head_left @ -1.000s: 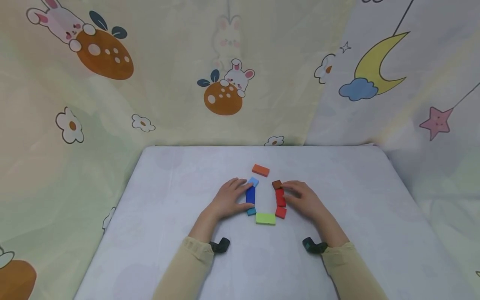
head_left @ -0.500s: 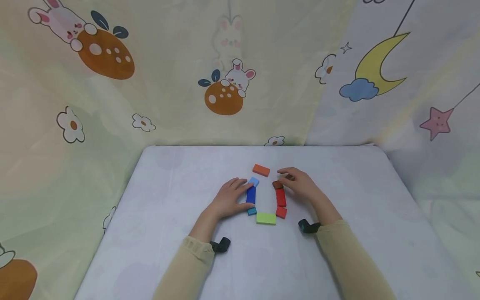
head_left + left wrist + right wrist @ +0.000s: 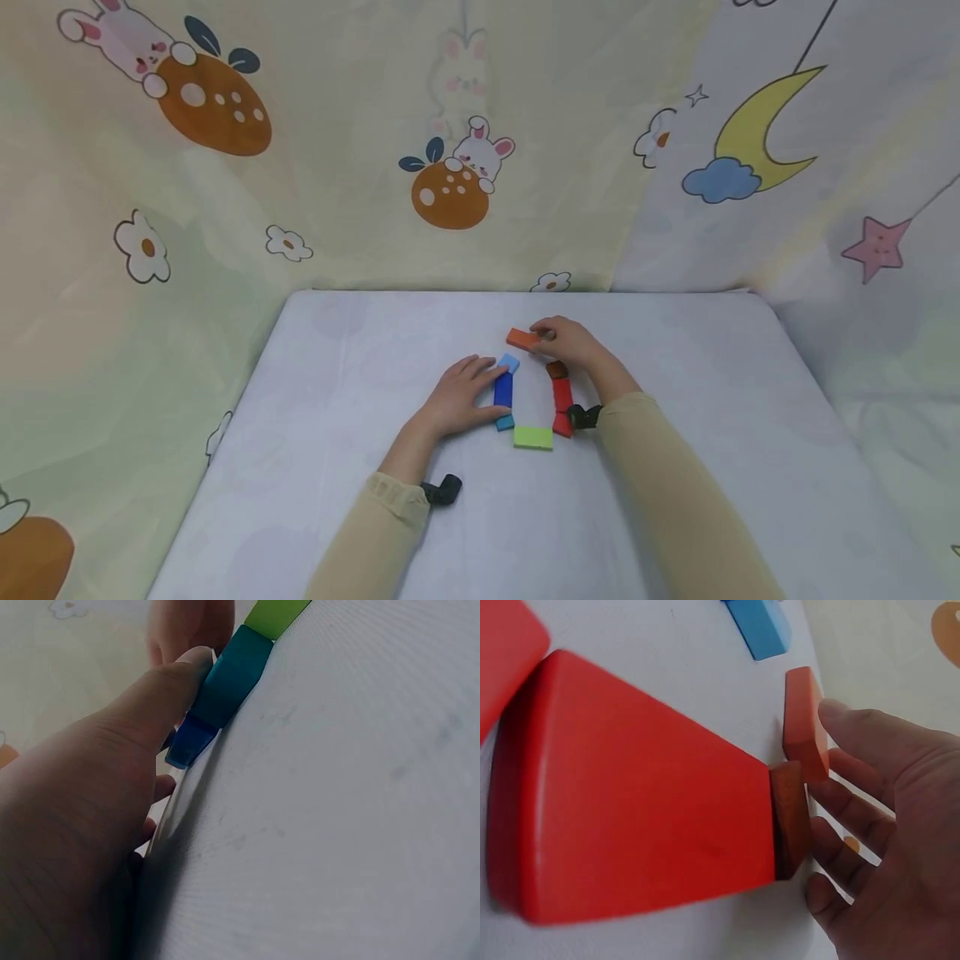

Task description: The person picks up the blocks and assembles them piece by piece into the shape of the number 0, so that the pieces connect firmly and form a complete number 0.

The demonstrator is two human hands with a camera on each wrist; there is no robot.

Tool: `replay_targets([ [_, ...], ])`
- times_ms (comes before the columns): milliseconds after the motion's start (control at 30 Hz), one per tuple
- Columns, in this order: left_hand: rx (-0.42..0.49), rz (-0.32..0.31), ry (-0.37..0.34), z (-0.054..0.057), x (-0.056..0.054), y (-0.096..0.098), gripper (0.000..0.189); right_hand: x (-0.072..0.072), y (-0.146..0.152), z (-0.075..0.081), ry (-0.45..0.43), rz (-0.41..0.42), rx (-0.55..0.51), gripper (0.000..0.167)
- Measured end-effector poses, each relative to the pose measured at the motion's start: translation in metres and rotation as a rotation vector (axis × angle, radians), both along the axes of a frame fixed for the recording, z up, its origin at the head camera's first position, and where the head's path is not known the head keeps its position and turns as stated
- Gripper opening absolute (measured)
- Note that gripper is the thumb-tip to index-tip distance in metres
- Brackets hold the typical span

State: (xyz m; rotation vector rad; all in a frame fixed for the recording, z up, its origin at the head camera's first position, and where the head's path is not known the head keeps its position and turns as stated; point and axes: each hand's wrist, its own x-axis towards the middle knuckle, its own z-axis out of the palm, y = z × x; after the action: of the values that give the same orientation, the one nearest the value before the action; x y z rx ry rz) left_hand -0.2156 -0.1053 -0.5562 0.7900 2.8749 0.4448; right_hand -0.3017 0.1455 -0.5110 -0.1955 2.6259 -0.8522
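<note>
In the head view my left hand [image 3: 461, 398] lies beside a column of blue blocks. Its index finger reaches the light blue block [image 3: 508, 362], its thumb the teal block [image 3: 238, 671], and the dark blue block [image 3: 503, 392] sits between them. My right hand [image 3: 570, 342] is over the right end of an orange block [image 3: 801, 724], thumb and index finger parted around that end. Just nearer than this hand, a brown block [image 3: 789, 817] adjoins a long red block [image 3: 652, 795]. Part of the orange block is hidden under the right fingers.
A lime green block [image 3: 533, 438] lies at the near end, between the teal block and a second red block [image 3: 562, 426]. All lie flat on the white-covered table [image 3: 360, 350]. Behind it hangs a printed fabric backdrop [image 3: 337, 167].
My right hand has left the brown and red blocks and moved away from me and leftward to the orange block. My left hand and the blocks stay where they were.
</note>
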Motion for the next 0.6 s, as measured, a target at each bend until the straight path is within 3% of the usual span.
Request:
replay_targets([
  [433, 0.001, -0.01, 0.013, 0.0053, 0.0013, 0.0012, 0.078, 0.0001, -0.0051, -0.004, 0.007, -0.021, 0.03, 0.045],
  [600, 0.003, -0.009, 0.009, 0.0053, 0.0013, 0.0002, 0.078, -0.0009, 0.0022, -0.0034, 0.014, 0.031, 0.011, 0.043],
])
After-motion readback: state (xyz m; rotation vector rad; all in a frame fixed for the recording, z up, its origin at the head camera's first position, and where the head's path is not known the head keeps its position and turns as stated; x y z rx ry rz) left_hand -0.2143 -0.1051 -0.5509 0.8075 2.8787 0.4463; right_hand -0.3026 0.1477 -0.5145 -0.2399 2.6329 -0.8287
